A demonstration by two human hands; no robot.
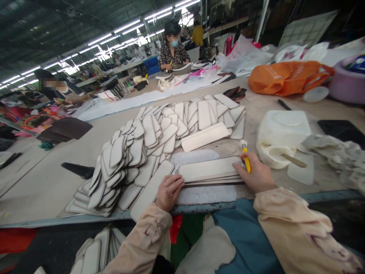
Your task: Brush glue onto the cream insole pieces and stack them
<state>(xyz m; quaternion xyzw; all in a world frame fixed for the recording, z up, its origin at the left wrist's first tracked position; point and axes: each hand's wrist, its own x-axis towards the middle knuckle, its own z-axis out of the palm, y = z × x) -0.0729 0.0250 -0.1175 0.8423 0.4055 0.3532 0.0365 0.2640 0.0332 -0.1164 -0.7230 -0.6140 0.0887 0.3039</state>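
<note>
Between my hands lies a small stack of long white panels point(209, 169) with dark edges, near the table's front edge. My left hand point(170, 192) grips the stack's left end, fingers closed over the top panel's corner. My right hand point(256, 173) holds a yellow-handled brush point(246, 161) upright, its tip coated white. The thumb and fingers of that hand also touch the stack's right end. Beneath the stack is a pale sheet point(208, 194). A single long panel point(204, 137) lies just beyond it, against a large heap of rounded panels point(148, 131).
A white plastic jug point(285, 127) with a cut opening and a flat stick point(293, 160) stands at right. Behind it are an orange bag point(288, 78) and a pink tub point(346, 82). A black tool point(77, 170) lies at left. A masked person point(173, 53) works across the table.
</note>
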